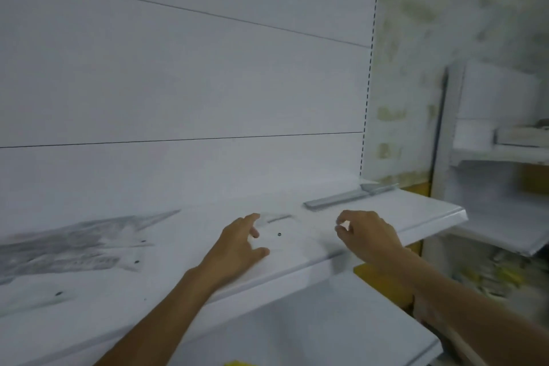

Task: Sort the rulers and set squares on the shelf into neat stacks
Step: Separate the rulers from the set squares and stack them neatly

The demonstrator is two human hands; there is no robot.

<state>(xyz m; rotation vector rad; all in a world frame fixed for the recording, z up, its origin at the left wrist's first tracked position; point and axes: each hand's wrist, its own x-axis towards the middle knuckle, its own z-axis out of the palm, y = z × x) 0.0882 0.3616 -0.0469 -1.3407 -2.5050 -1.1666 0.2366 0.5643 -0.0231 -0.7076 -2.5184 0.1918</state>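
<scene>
A clear plastic set square (292, 235) with a small dark hole lies on the white shelf (416, 217) between my hands. My left hand (237, 249) rests at its left edge with spread fingers touching it. My right hand (368, 239) has curled fingers, and thumb and forefinger seem to pinch its right edge. A jumbled pile of clear set squares (74, 246) lies to the left. A neat stack of grey rulers (341, 197) sits at the back right of the shelf. The picture is blurred.
The white back panel (178, 83) rises right behind the shelf. A lower white shelf (297, 336) juts out under my arms. To the right stand other shelves with boxes (505, 140) and yellow goods (490, 273).
</scene>
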